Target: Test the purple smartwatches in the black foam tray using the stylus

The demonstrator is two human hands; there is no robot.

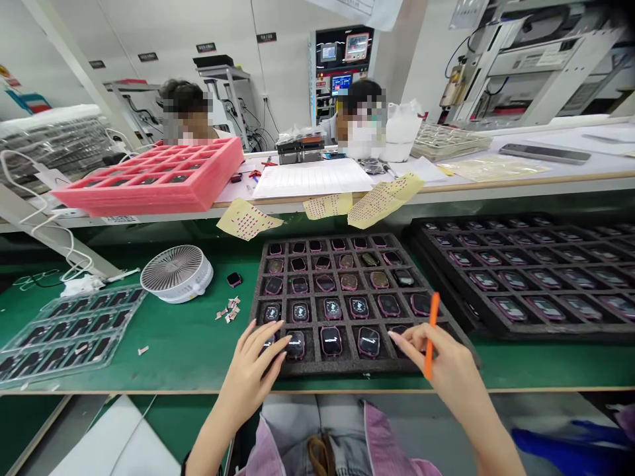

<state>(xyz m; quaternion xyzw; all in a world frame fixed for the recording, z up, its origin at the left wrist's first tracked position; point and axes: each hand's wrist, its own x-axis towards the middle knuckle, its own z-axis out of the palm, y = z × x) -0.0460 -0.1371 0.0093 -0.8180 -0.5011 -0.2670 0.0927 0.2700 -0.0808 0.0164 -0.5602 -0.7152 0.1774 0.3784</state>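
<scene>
A dark foam tray (pixel 342 365) lies on the bench before me, its compartments holding several smartwatch bodies with purplish frames. Some of their screens are lit, such as the watch (pixel 331 341) in the nearest row. My left hand (pixel 253 370) is at the tray's near left corner, fingers spread over the watch (pixel 296 345) there; whether it touches it I cannot tell. An orange stick-like tool (pixel 429 340) is held upright in the fingers of my right hand (pixel 446 360). That hand's thumb and fingertips are at a watch in the near row, partly hidden by them.
Left stand a white round fan (pixel 177 273), a loose watch (pixel 234 279), small scraps (pixel 228 309) and a clear tray (pixel 112 354) of dark parts. More filled black trays (pixel 526 330) lie right. A shelf carries a pink foam tray (pixel 149 201); two people sit beyond.
</scene>
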